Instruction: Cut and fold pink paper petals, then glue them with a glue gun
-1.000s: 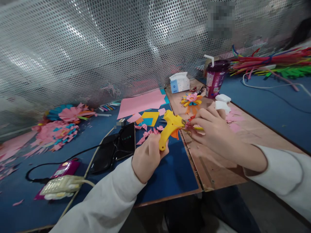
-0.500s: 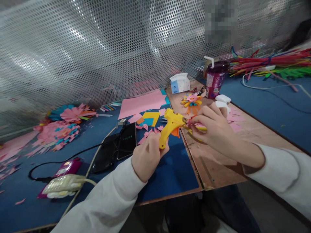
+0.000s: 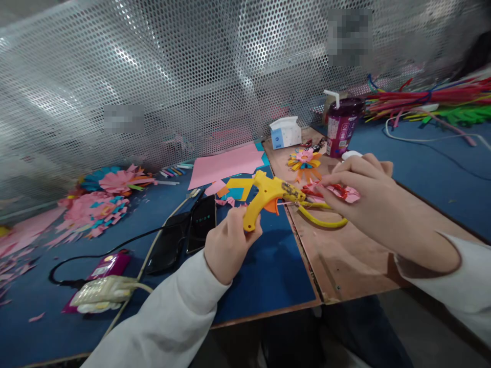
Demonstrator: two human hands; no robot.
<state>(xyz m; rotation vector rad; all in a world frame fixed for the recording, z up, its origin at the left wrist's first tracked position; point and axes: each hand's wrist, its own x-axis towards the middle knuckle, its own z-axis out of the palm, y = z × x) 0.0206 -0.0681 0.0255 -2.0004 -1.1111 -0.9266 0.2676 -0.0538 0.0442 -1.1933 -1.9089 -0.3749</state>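
My left hand (image 3: 230,245) is closed round the handle of a yellow glue gun (image 3: 268,197), whose nozzle points right over the edge of a brown board (image 3: 345,255). My right hand (image 3: 360,186) pinches a small pink and red paper flower piece (image 3: 343,191) just in front of the nozzle. Below that hand a yellow curved strip (image 3: 324,221) lies on the board. A finished paper flower (image 3: 305,159) in pink, yellow and blue rests farther back on the board.
A phone (image 3: 202,222) and dark case lie left of the gun, with a black cable and power strip (image 3: 102,294) nearer. Pink paper sheets (image 3: 226,163), paper flowers (image 3: 99,204), a tissue box (image 3: 284,132), a purple cup (image 3: 341,125) and coloured strips (image 3: 429,99) stand behind. A perforated metal screen backs the table.
My right hand has moved right and a little up, lifting the pink and red piece away from the nozzle; the yellow curved strip now shows below it. The glue gun has tilted flatter.
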